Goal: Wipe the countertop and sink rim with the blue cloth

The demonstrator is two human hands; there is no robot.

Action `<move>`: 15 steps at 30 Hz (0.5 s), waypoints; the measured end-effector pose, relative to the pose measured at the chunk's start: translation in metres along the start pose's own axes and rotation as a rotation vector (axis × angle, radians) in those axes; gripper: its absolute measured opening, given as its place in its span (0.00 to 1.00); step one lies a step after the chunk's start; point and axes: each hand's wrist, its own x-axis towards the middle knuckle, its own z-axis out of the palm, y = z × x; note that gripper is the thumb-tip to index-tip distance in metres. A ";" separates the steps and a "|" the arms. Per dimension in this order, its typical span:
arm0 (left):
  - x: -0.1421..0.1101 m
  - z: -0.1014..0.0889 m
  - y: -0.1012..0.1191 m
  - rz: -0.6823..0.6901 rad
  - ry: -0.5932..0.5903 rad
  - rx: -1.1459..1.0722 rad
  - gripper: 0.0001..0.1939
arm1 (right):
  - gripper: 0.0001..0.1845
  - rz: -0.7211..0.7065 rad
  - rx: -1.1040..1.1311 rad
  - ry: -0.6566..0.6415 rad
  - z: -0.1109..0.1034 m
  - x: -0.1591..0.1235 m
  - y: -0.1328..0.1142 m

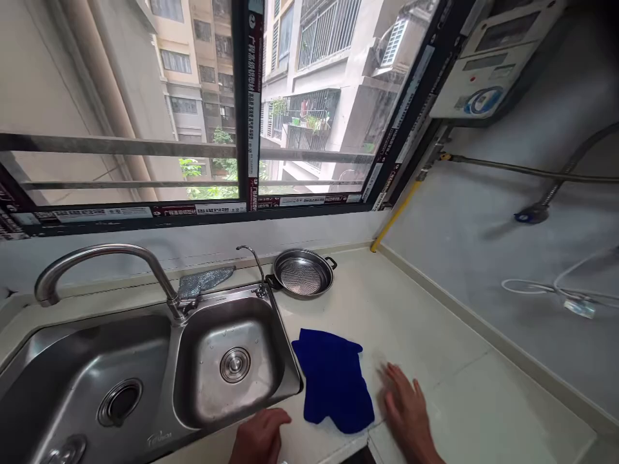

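Observation:
A dark blue cloth (333,383) lies spread on the pale countertop, right of the sink, with uneven, partly folded edges. Beyond its right edge is my right hand (409,412), low over the counter with its fingers stretched out and nothing in them. My left hand (260,437) is at the front edge by the sink's near right corner, left of the cloth and apart from it. Its fingers are curled in, and I see nothing held in them; their undersides are hidden.
The double steel sink (171,374) fills the left side, with a large curved faucet (116,251) and a small thin tap (254,261). A round steel pan (304,274) with black handles stands behind the cloth. A silvery crumpled sheet (206,281) lies behind the sink. A yellow pipe (396,216) rises at the corner.

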 end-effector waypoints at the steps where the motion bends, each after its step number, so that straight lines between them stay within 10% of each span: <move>1: 0.015 0.002 0.008 0.072 -0.030 0.006 0.22 | 0.29 0.073 -0.039 0.008 -0.005 -0.005 0.022; 6: 0.096 0.026 0.048 0.209 -0.179 -0.007 0.20 | 0.36 0.333 -0.232 0.037 -0.011 -0.014 0.084; 15: 0.141 0.128 0.034 0.105 -0.363 0.226 0.37 | 0.35 0.365 -0.315 0.097 -0.008 -0.009 0.067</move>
